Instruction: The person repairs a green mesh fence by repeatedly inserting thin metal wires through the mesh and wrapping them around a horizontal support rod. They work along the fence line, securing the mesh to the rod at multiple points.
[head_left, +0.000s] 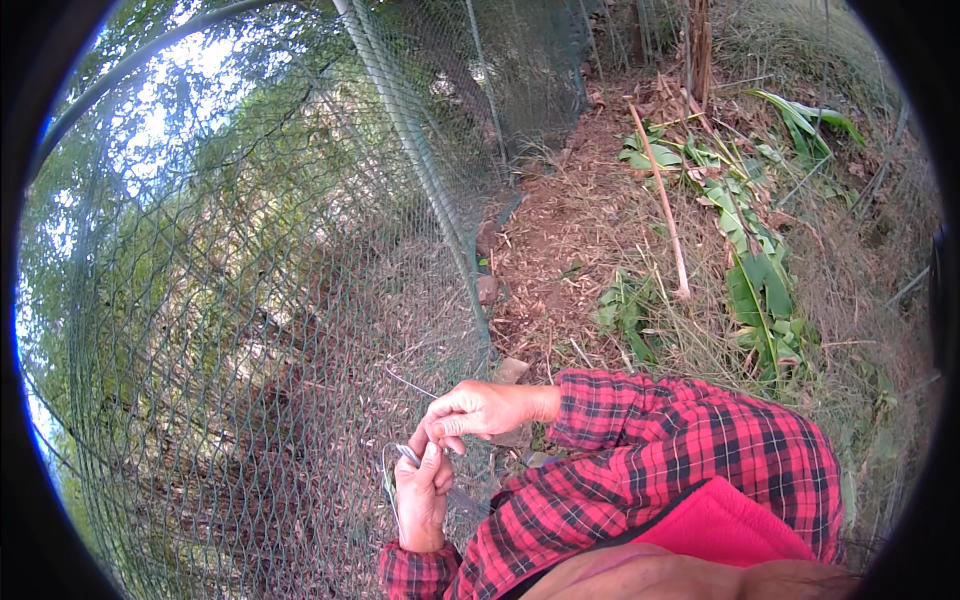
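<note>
Both hands are close together in front of the green mesh netting (230, 370), at the lower middle of the view. My left hand (422, 500), the lower one, is closed around a bent bundle of thin pale wire (408, 455); a loop of it hangs down beside the wrist. Just above, my right hand (478, 408) reaches in from the right, its thumb and fingers pinched near the left fingertips. A thin wire end (408, 382) sticks out beyond the right fingers toward the netting. Exactly how the wire runs between the fingers is hidden.
A pale pole (410, 130) slants along the netting. Stones (487, 290) lie at its foot, beside a strip of brown soil (545, 260). To the right are a wooden stick (660, 200), cut green leaves (760, 290) and dry grass. A trunk (698, 50) stands farther back.
</note>
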